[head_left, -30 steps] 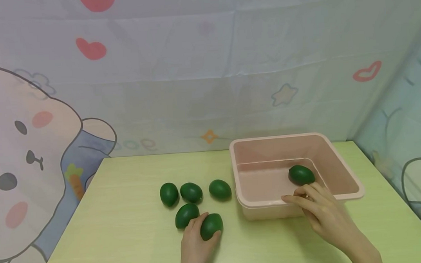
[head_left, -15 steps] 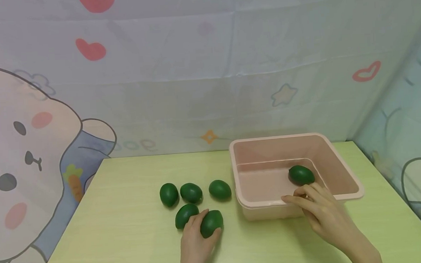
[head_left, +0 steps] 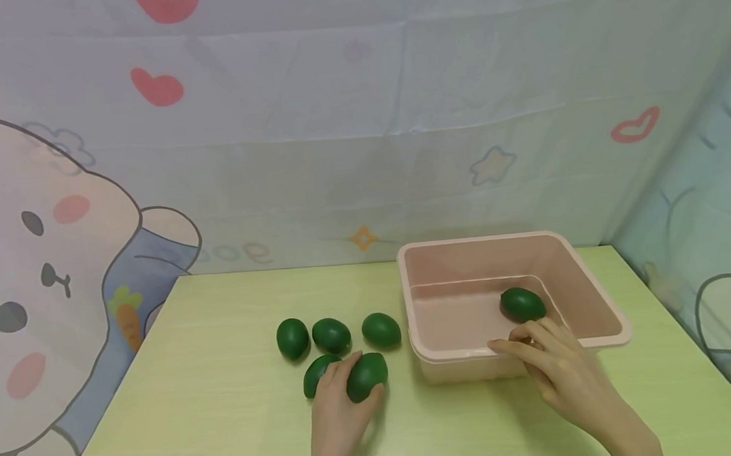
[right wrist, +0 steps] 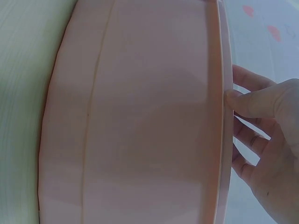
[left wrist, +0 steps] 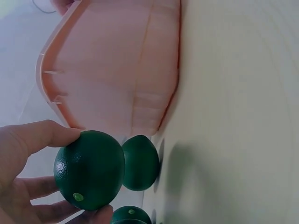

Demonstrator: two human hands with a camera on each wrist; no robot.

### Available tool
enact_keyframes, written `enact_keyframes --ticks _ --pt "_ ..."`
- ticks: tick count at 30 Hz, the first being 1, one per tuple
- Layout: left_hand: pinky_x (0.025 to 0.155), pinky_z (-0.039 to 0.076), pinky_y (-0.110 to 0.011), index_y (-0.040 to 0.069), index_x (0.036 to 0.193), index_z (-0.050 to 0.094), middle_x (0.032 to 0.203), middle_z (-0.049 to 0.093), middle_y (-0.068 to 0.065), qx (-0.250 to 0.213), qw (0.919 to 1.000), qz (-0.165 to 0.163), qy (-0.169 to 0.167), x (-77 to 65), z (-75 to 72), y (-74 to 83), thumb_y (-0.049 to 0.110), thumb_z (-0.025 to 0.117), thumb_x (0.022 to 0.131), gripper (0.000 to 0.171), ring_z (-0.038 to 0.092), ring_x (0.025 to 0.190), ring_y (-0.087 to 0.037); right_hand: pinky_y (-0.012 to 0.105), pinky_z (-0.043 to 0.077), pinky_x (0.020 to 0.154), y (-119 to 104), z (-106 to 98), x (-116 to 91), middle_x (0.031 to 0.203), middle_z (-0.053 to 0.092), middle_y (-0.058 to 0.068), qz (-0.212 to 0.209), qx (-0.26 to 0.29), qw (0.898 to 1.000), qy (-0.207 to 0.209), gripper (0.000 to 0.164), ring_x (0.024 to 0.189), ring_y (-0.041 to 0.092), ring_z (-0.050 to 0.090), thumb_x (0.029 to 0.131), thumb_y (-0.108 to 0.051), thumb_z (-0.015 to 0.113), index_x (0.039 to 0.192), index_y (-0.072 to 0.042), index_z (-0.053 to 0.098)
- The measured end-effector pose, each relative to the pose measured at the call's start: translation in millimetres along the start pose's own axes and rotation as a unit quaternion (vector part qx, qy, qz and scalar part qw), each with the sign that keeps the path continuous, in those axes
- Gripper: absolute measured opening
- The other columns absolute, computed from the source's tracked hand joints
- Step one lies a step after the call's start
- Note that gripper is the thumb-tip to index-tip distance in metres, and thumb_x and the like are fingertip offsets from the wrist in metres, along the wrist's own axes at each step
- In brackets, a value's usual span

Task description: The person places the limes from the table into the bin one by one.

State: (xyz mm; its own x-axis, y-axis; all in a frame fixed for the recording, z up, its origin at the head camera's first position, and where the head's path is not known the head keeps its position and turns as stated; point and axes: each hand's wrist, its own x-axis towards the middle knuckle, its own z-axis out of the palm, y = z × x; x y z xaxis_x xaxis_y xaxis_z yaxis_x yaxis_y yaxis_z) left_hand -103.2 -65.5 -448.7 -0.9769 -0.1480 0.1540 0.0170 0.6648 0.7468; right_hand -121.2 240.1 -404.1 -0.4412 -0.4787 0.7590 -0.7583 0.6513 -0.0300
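My left hand (head_left: 339,413) grips a dark green lime (head_left: 367,377) between thumb and fingers. In the left wrist view this lime (left wrist: 91,170) hangs above the table, its pale stem spot showing. Another lime (head_left: 318,375) lies just left of it, partly covered by my fingers. My right hand (head_left: 558,369) pinches the near rim of a pink plastic bin (head_left: 457,354). From the right wrist, my thumb (right wrist: 252,102) presses on the rim's edge with the fingers on its other side. One lime (head_left: 522,304) lies inside the bin, toward its right.
Behind my left hand lie three more limes, a left one (head_left: 293,338), a middle one (head_left: 331,335) and a right one (head_left: 381,330) near the bin's wall. The light wooden table (head_left: 213,384) ends at a printed cloth backdrop (head_left: 301,156).
My left hand has raised the lime it grips, moving a little up and away from the near edge. The right hand stays on the bin's rim.
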Motion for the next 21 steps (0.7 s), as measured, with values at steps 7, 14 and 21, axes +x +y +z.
enact_keyframes --ticks 7,14,21 --pt "0.095 0.048 -0.052 0.014 0.125 0.062 0.119 0.063 -0.006 0.008 0.9999 0.009 0.004 6.2 -3.7 6.5 0.026 0.077 0.077 0.052 0.057 0.116 -0.031 0.023 0.034 0.081 0 0 0 0.09 0.057 -0.006 0.002 0.003 1.0 -0.001 0.046 0.088 0.012 0.048 0.106 -0.023 0.028 0.105 -0.017 0.073" --pt "0.091 0.05 -0.049 0.015 0.125 0.063 0.118 0.063 -0.005 0.005 0.9993 0.03 0.022 10.1 -8.4 13.1 0.025 0.077 0.077 0.051 0.059 0.112 -0.028 0.022 0.033 0.083 0 -1 -1 0.09 0.057 -0.006 0.007 0.004 1.0 -0.01 0.047 0.089 0.013 0.048 0.106 -0.024 0.027 0.105 -0.017 0.073" --pt "0.087 0.051 -0.048 0.017 0.126 0.062 0.119 0.063 -0.005 0.01 0.9984 0.048 0.028 16.1 -12.7 19.5 0.027 0.077 0.077 0.052 0.059 0.11 -0.027 0.022 0.033 0.083 0 -1 -2 0.09 0.056 -0.006 0.011 0.003 1.0 -0.015 0.047 0.09 0.013 0.048 0.106 -0.025 0.026 0.105 -0.018 0.073"
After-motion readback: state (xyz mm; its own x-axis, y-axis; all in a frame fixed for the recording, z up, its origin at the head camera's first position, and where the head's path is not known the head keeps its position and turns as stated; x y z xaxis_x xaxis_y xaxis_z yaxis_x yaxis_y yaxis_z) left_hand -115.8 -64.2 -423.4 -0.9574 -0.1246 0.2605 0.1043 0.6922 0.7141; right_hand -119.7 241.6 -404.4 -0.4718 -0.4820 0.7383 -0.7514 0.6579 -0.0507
